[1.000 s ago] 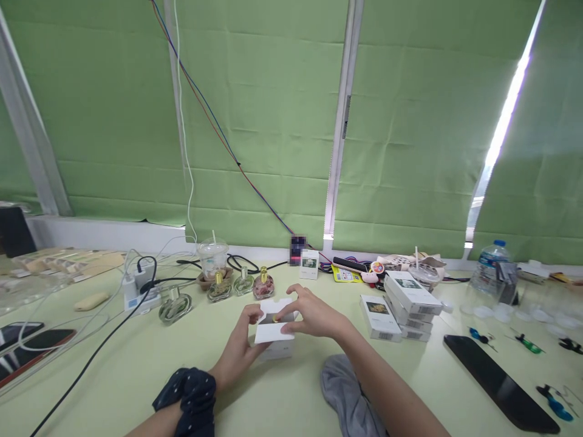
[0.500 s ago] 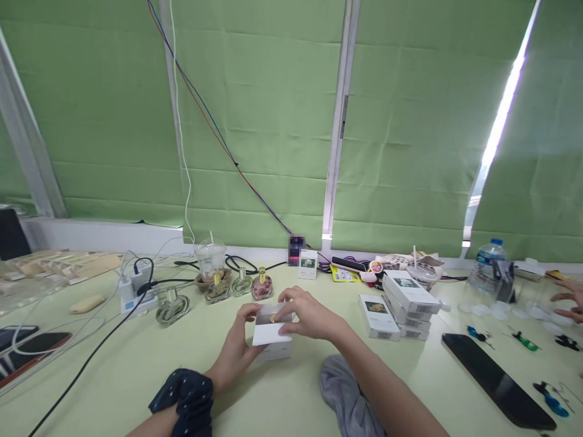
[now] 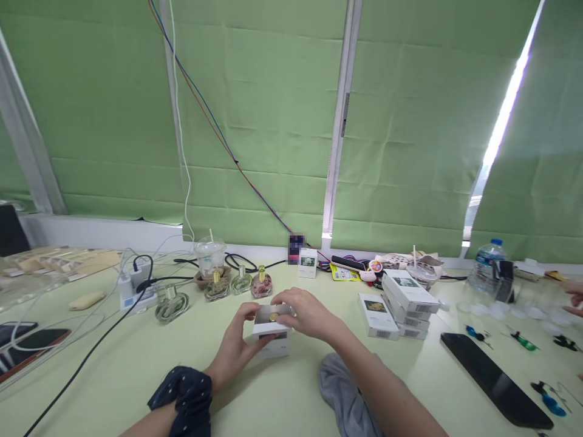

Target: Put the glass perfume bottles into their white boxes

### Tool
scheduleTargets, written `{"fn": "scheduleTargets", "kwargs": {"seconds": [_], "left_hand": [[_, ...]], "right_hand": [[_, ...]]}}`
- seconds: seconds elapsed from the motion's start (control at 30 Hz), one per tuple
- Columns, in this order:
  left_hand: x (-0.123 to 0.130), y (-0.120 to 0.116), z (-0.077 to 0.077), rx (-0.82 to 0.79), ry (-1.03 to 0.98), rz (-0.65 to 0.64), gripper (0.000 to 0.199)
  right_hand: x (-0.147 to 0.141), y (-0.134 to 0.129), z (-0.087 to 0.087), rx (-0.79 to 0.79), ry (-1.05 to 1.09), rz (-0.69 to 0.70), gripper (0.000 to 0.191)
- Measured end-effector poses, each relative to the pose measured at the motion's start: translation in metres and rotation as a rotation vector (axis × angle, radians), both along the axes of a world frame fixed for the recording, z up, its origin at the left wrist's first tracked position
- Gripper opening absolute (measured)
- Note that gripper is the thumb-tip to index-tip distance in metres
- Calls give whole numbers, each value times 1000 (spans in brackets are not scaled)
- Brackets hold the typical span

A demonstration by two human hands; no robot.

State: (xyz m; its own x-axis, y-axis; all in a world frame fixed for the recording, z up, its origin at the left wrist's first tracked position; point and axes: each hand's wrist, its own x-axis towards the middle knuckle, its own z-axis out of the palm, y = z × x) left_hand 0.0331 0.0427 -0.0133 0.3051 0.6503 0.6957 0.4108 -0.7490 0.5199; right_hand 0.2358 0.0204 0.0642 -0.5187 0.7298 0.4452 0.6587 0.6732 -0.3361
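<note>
A small white box [image 3: 277,347] stands upright on the table in front of me, its top open. Inside shows a round gold cap [image 3: 273,317]; whatever lies below it is hidden. My left hand [image 3: 237,346] grips the box's left side, thumb across the front and fingers at the back. Over the right side bends my right hand [image 3: 306,312], its thumb and fingers closed on the upper rim near the gold cap. Behind the box stand glass bottles with gold caps, among them a pinkish bottle [image 3: 261,284] and a yellowish bottle [image 3: 216,288].
White boxes [image 3: 410,294] are stacked at the right, near a black phone [image 3: 496,379]. Grey cloth [image 3: 344,394] lies by my right forearm. Left are a clear bottle [image 3: 172,306], power strip [image 3: 136,300] and cables. Another person's hand [image 3: 574,297] shows at the right edge.
The box's front flap has tipped toward me, showing more of the gold cap. My right fingers have shifted slightly left along the rim. The other person's hand has drawn right.
</note>
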Motion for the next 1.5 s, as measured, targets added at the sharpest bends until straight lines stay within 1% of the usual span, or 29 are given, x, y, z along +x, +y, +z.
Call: {"fn": "scheduleTargets", "kwargs": {"seconds": [0.07,0.1,0.23,0.33,0.4,0.57,0.7,0.77,0.93,1.03,1.1,1.2,1.27,1.37,1.5], "left_hand": [[0,0,0,7,4,14,45],[0,0,0,10,1,24,46],[0,1,-1,13,-12,58,46],[-1,1,-1,32,-7,67,48],[-1,1,0,44,10,50,48],[1,-2,5,92,7,-8,38],[2,-2,9,130,4,-15,31],[1,0,8,126,-14,-7,31],[1,4,2,47,-74,10,39],[1,5,-1,9,-112,19,45],[1,4,-3,-53,-160,1,49],[2,3,-6,-126,-205,-44,50],[2,3,-6,-93,-174,-67,43],[3,3,-5,5,-99,-78,32],[3,3,-3,66,-33,-68,26]], "right_hand": [[-3,4,-5,49,-21,-32,19],[-5,6,-7,72,-28,-43,18],[-10,14,-15,147,1,-59,23],[-10,16,-18,160,11,-66,25],[-10,16,-19,154,35,-70,28],[-8,17,-20,104,135,-62,30],[-7,18,-20,58,175,-55,30],[-7,19,-21,52,188,-46,30],[-6,18,-20,33,169,-36,30],[-2,14,-13,-13,101,38,22],[2,11,-8,-45,49,83,16],[7,10,-4,-81,3,123,17],[9,10,-5,-92,-12,127,20],[9,11,-7,-101,-19,109,24],[8,11,-8,-96,-24,101,27]]}}
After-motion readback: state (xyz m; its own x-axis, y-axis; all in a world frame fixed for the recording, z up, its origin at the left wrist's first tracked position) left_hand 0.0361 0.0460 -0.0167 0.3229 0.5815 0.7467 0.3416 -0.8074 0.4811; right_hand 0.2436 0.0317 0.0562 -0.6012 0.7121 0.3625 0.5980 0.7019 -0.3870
